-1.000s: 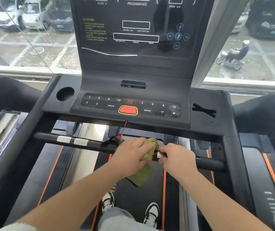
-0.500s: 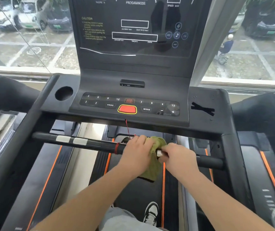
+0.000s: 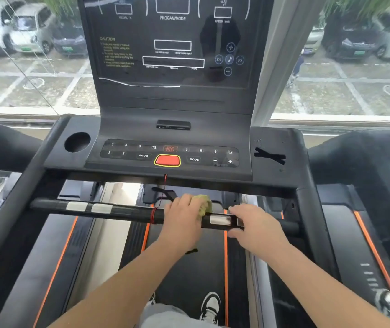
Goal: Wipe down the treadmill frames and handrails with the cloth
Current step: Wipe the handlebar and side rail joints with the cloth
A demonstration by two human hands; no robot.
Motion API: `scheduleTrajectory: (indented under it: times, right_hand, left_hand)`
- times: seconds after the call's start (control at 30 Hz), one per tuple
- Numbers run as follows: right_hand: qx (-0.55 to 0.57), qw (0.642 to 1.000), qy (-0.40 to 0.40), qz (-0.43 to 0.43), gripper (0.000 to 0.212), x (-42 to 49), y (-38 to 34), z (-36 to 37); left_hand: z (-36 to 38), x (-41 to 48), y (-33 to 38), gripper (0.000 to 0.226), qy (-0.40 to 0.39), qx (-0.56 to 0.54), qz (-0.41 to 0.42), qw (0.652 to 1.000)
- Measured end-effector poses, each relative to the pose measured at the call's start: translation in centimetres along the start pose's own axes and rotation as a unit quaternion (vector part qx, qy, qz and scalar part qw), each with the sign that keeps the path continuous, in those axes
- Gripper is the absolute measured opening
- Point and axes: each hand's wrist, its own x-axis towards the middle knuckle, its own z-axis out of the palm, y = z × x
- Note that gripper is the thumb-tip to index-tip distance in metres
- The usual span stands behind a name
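Note:
A black front handrail (image 3: 118, 211) runs across the treadmill below the console, with silver sensor patches on it. My left hand (image 3: 182, 218) is wrapped over the middle of the rail with a yellow-green cloth (image 3: 204, 204) bunched under its fingers. Most of the cloth is hidden by that hand. My right hand (image 3: 256, 224) grips the same rail just to the right, beside a silver patch (image 3: 220, 219). The black side frames (image 3: 307, 200) rise at both ends of the rail.
The console (image 3: 172, 152) with a red stop button (image 3: 167, 160) and a cup hole (image 3: 77, 141) sits just above the rail. A red safety cord (image 3: 163, 192) hangs down to the rail. The belt (image 3: 189, 268) and my shoes are below. Neighbouring treadmills flank both sides.
The cloth, which hung down below the rail, is now bunched up on top under my left hand. My hands have drawn slightly apart, uncovering a silver patch between them.

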Motion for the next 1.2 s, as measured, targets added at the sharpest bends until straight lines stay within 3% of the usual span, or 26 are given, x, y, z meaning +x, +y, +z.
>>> scheduleTrajectory:
  times: [0.13,0.23,0.33,0.4,0.5,0.6,0.7,0.83,0.9,1.03,1.2]
  right_hand:
    - [-0.083,0.994,-0.023,0.064,0.023,-0.2,3.1,-0.6]
    - [-0.085,0.994,-0.005,0.065,0.013,-0.3,4.2,0.0]
    - [-0.057,0.997,0.025,0.052,0.019,-0.6,5.0,0.8]
    - [-0.032,0.997,0.034,0.055,0.027,-0.7,5.2,0.9]
    - [-0.034,0.997,0.034,0.066,0.021,-0.7,5.4,0.5]
    - [-0.023,0.994,0.038,0.097,0.019,-0.7,5.6,0.2]
    - [-0.030,0.996,0.024,0.075,0.022,-0.3,5.6,0.1]
    - [-0.035,0.998,0.002,0.054,0.029,0.0,5.8,0.0]
    - [-0.041,0.998,-0.001,0.055,0.027,0.3,6.0,0.0]
    - [-0.034,0.997,-0.019,0.063,0.027,0.5,5.6,-0.4]
    - [-0.065,0.993,0.009,0.097,0.020,0.1,5.2,0.0]
  left_hand:
    - [-1.9,-0.8,-6.0,0.049,-0.017,0.005,0.016,1.000]
    - [-1.2,-1.1,-6.7,0.050,-0.033,-0.030,0.017,0.999]
    - [0.9,-0.6,-3.1,0.029,0.040,0.010,-0.041,0.998]
    - [2.3,-0.2,0.6,0.022,0.048,0.023,-0.051,0.997]
    - [4.9,0.6,7.9,0.035,0.029,-0.019,0.071,0.997]
    - [5.8,0.7,12.0,0.047,-0.003,-0.076,0.093,0.993]
    - [4.3,-0.3,7.8,0.054,-0.026,-0.031,0.132,0.990]
    - [0.6,-2.0,-2.7,0.051,0.042,0.034,0.049,0.997]
    - [-0.5,-2.1,-4.2,0.045,0.031,0.048,0.027,0.998]
    - [1.4,0.4,2.3,0.019,0.009,0.028,-0.016,0.999]
    - [5.2,0.4,12.5,0.059,-0.048,-0.051,0.067,0.995]
